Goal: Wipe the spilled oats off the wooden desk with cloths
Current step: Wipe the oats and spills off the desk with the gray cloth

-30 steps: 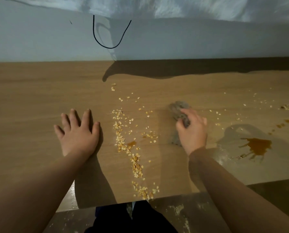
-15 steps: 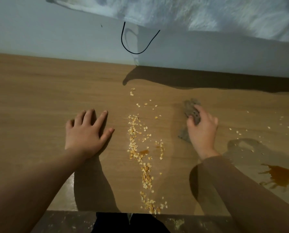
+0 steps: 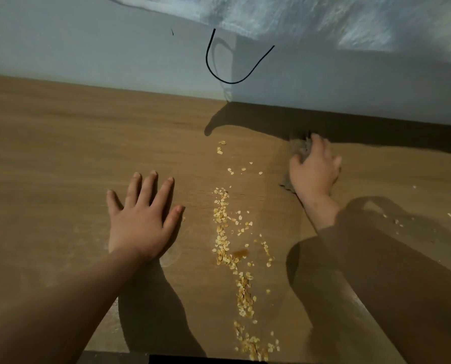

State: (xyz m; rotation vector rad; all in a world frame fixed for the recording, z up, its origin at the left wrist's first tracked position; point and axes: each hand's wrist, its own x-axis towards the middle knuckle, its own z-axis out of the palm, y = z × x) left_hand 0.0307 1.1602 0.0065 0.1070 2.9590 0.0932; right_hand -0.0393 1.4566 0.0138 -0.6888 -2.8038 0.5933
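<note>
A line of spilled oats [image 3: 229,248] runs from the middle of the wooden desk [image 3: 61,143] down to its front edge. A small brown stain [image 3: 240,253] lies among them. My left hand [image 3: 140,219] lies flat on the desk with fingers spread, just left of the oats. My right hand [image 3: 315,169] grips a crumpled grey cloth [image 3: 301,148] and presses it on the desk, to the right of the oat line and close to the back wall. Most of the cloth is hidden under the hand.
A pale wall [image 3: 87,48] rises behind the desk, with a black cable loop [image 3: 232,74] hanging on it. A few stray oats [image 3: 397,219] lie at the right. The desk's front edge [image 3: 114,352] is near the bottom of the view.
My right hand has pushed the cloth away from me, toward the back wall. The view has shifted left, so the large brown spill at the right is out of sight. My left hand stays flat.
</note>
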